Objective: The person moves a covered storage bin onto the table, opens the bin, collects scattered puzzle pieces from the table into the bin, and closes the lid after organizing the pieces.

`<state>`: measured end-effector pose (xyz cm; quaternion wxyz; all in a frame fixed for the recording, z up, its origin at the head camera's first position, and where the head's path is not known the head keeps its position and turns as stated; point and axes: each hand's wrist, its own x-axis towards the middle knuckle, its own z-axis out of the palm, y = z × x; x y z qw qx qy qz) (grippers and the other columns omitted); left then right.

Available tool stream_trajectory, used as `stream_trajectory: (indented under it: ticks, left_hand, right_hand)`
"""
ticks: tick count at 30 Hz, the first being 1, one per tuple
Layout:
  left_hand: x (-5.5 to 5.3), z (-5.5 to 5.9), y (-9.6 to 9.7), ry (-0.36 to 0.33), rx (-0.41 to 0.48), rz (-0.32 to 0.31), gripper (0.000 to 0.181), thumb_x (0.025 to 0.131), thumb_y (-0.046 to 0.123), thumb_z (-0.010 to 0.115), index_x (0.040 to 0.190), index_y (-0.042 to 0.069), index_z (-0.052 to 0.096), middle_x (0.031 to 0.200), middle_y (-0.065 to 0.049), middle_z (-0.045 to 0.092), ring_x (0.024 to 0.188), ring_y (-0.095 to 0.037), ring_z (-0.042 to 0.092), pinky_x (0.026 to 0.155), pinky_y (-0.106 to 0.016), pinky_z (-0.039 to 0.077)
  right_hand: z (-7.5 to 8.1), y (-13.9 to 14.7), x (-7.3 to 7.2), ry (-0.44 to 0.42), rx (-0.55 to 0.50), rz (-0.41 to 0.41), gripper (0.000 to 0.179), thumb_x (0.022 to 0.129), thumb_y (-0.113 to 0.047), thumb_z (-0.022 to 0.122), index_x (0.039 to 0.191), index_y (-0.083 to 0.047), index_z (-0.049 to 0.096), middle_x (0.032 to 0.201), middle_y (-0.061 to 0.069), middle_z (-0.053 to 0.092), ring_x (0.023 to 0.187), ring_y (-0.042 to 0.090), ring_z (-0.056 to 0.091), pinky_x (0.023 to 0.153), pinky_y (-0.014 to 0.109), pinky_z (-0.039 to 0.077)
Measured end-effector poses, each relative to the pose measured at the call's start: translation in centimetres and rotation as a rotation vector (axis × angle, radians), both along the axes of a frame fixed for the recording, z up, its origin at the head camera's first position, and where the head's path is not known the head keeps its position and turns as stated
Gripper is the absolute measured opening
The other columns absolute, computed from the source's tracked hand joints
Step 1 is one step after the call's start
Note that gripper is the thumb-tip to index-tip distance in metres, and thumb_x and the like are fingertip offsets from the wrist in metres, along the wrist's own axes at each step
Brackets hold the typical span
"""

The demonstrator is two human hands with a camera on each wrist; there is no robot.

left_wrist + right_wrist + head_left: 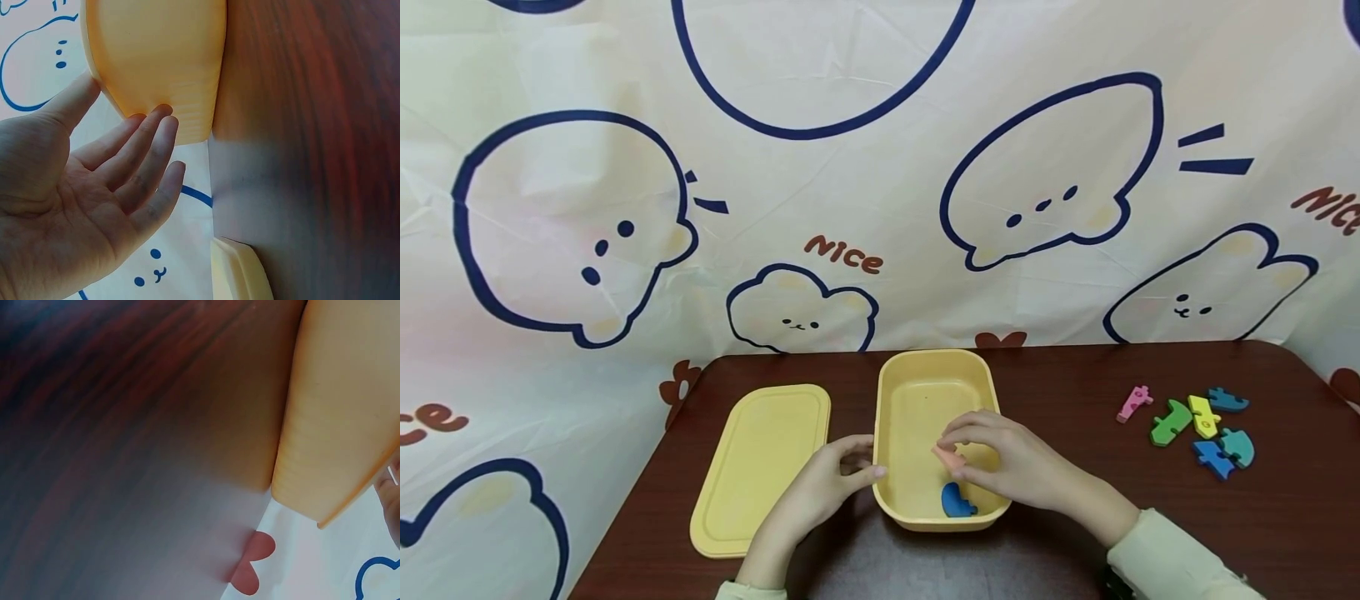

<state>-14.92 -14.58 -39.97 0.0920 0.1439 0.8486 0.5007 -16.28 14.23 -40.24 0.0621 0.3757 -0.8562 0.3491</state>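
My right hand (1022, 458) pinches a small orange puzzle piece (949, 458) between thumb and fingers, over the inside of the yellow box (936, 362). A blue puzzle piece with a rounded side (955, 502) lies on the box floor near its front end. At the box's left side, my left hand (831, 483) holds the wall, thumb on the rim and fingertips against the outside. In the left wrist view that hand (106, 169) has its fingers spread along the box's outer wall (162, 56). The right wrist view shows mainly the box's other side (344, 406), with the pinched piece hidden.
A flat yellow lid (767, 458) lies left of the box on the dark brown table (1060, 392). To the right lie several puzzle pieces: pink (1134, 403), green (1171, 423), yellow (1204, 417), teal (1237, 447) and blue (1213, 459). A printed cloth (910, 200) hangs behind the table.
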Motion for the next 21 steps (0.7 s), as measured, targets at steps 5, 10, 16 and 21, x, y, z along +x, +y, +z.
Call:
stream_trajectory:
  ticks: [5,10,16,21]
  left_hand:
    - [0.0,0.0,0.0,0.007,-0.005,-0.002,0.042,0.092,0.016,0.073,0.126,-0.005,0.061,0.112,-0.012,0.067,0.098,-0.023,0.065,0.084,-0.037,0.053]
    - [0.0,0.1,0.0,0.009,-0.012,0.003,0.042,0.092,0.016,0.073,0.126,-0.004,0.061,0.112,-0.012,0.067,0.097,-0.023,0.065,0.083,-0.037,0.053]
    - [0.0,0.1,0.0,0.010,-0.010,0.001,0.042,0.092,0.016,0.073,0.126,-0.005,0.061,0.112,-0.012,0.067,0.098,-0.023,0.065,0.084,-0.038,0.053]
    - [0.0,0.0,-0.1,0.017,-0.009,-0.006,0.042,0.092,0.016,0.073,0.127,-0.005,0.060,0.113,-0.013,0.067,0.098,-0.023,0.065,0.083,-0.036,0.053]
  right_hand:
    - [-0.2,-0.2,-0.3,0.025,-0.001,0.009,0.031,0.086,-0.018,0.080,0.115,-0.021,0.072,0.117,-0.009,0.063,0.110,0.012,0.058,0.093,0.035,0.050]
    - [-0.2,-0.4,-0.6,0.042,0.008,0.009,0.032,0.084,-0.017,0.081,0.115,-0.020,0.072,0.117,-0.007,0.063,0.110,0.012,0.058,0.093,0.036,0.050]
    - [-0.3,-0.5,-0.9,0.035,0.029,-0.005,0.032,0.084,-0.017,0.082,0.114,-0.021,0.073,0.118,-0.007,0.063,0.112,0.013,0.058,0.094,0.037,0.050]
    - [-0.4,-0.7,-1.1,0.018,0.054,-0.011,0.032,0.085,-0.018,0.081,0.115,-0.020,0.072,0.119,-0.007,0.063,0.113,0.013,0.056,0.096,0.038,0.049]
